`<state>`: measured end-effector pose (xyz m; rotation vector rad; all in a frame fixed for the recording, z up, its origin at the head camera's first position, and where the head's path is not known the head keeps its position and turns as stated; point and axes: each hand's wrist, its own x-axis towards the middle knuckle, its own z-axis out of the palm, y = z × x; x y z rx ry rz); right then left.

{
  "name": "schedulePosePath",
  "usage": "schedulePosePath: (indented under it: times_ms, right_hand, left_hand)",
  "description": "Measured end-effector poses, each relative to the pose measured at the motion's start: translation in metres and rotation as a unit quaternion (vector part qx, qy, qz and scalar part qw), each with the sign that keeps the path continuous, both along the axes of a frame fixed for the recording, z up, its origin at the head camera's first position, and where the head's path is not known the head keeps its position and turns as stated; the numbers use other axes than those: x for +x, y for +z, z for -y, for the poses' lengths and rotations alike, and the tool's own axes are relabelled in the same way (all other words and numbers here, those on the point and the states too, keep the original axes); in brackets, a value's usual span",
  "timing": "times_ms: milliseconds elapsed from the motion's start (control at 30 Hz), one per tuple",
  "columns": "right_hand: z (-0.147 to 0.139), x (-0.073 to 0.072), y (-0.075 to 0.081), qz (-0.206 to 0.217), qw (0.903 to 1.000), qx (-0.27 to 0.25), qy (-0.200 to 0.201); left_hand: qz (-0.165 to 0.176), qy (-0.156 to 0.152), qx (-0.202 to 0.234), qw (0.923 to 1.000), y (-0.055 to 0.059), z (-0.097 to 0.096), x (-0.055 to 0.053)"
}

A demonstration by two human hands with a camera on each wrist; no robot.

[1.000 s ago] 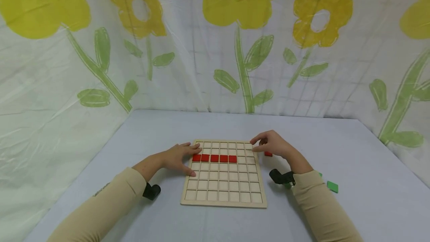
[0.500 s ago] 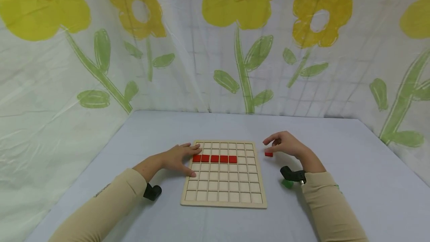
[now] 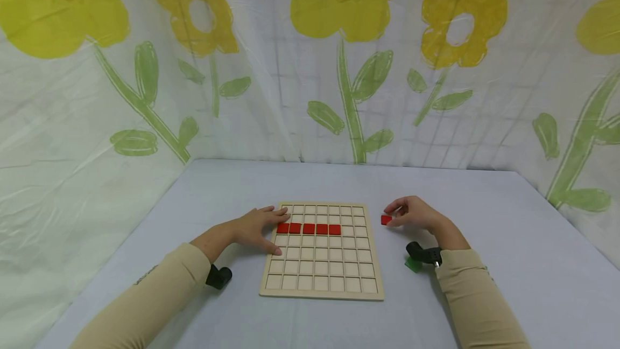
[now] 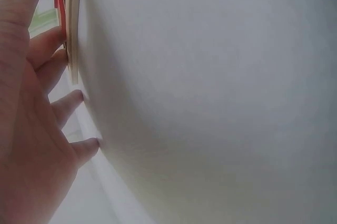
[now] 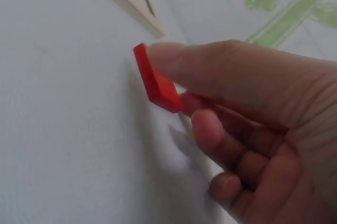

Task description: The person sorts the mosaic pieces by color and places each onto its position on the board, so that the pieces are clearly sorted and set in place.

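A wooden grid board [image 3: 315,269] lies on the table with several red square tiles [image 3: 308,229] in a row across its third row of cells. My left hand [image 3: 252,229] rests with spread fingers on the board's upper left edge; in the left wrist view two fingertips [image 4: 58,42] touch the board's side. To the right of the board, my right hand [image 3: 414,214] pinches one red tile [image 5: 158,81] between thumb and fingers. The thumb [image 5: 174,60] lies on its face, and the finger behind it is mostly hidden. That tile is tilted close over the table.
A green tile [image 3: 414,265] lies under the right wrist, partly covered by the black wrist camera [image 3: 422,253]. Another black camera [image 3: 219,277] sits on the left wrist. Behind the table [image 3: 232,182] hangs a white curtain [image 3: 271,123] printed with yellow flowers.
My right hand has moved right from the board's upper right corner to the loose red tile and now pinches it. The left hand has stayed on the board's edge.
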<state>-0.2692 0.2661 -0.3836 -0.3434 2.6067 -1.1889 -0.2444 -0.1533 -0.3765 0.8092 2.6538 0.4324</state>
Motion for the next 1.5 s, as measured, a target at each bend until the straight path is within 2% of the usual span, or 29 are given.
schedulePosePath:
  times_ms: [367,867,1500]
  right_hand:
    - [-0.0010,0.0032,-0.0034,-0.019,0.9995,0.006,0.027]
    - [0.0016,0.0068,-0.0058,-0.040,0.9987,-0.013,0.030]
    - [0.0028,0.0087,-0.0037,-0.059,0.9976,0.020,0.032]
  left_hand:
    - [-0.003,0.001,0.005,1.0000,0.0005,-0.0011,0.0011]
    - [-0.005,-0.005,0.000,1.0000,0.0025,-0.0010,0.0017]
    - [-0.003,-0.008,0.004,1.0000,0.0008,0.0005,0.0016]
